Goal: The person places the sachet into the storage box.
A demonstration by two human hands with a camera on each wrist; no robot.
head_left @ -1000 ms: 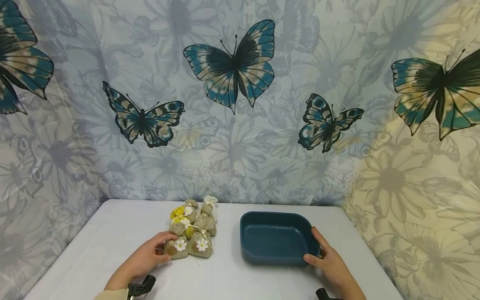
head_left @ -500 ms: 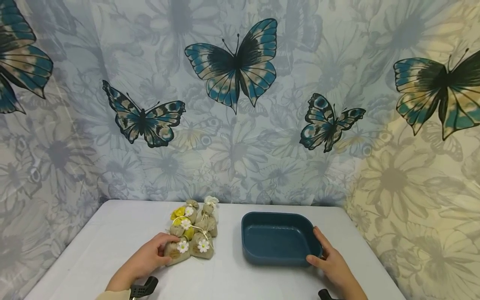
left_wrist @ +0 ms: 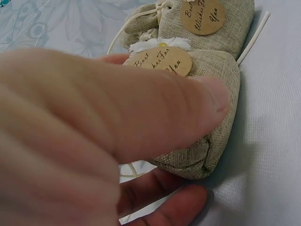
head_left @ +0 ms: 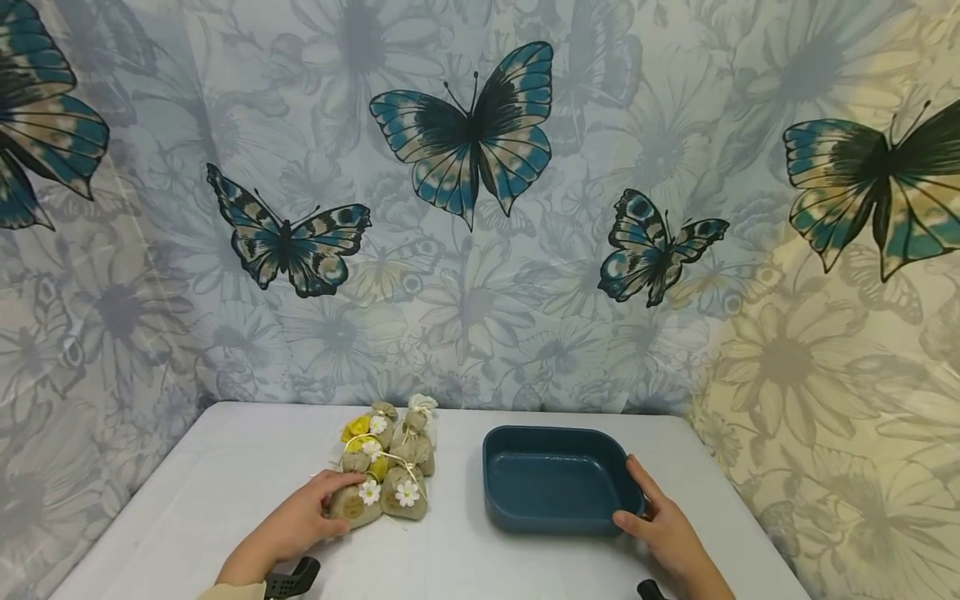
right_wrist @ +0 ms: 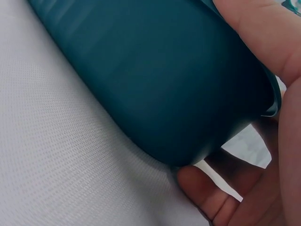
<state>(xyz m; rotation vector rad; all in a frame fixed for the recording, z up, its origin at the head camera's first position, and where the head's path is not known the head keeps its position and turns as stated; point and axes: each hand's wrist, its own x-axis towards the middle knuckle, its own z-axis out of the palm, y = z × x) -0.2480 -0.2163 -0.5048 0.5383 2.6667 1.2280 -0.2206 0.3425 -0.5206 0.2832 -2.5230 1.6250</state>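
Observation:
My left hand (head_left: 300, 517) holds a beige burlap sachet (head_left: 352, 506) at the front left of a cluster, thumb on the near side and fingers at the far side. In the left wrist view the thumb covers part of this sachet (left_wrist: 221, 70), which bears a round "Best Wishes For You" tag and a white flower. Another burlap sachet (head_left: 405, 504) lies against its right side. My right hand (head_left: 667, 533) grips the right end of a dark teal rectangular dish (head_left: 558, 523), thumb at the near corner. That dish (right_wrist: 141, 80) rests on the cloth; its visible inside holds nothing.
Behind the front sachets lie several more, among them a yellow one (head_left: 358, 427) and a white one (head_left: 422, 402). All stands on a white-covered table (head_left: 450, 558). A butterfly-printed curtain (head_left: 465, 333) closes off the back and both sides.
The held sachet has turned slightly and come a little toward me, and my left hand has shifted slightly right with it. The right hand and the dish stay nearly still.

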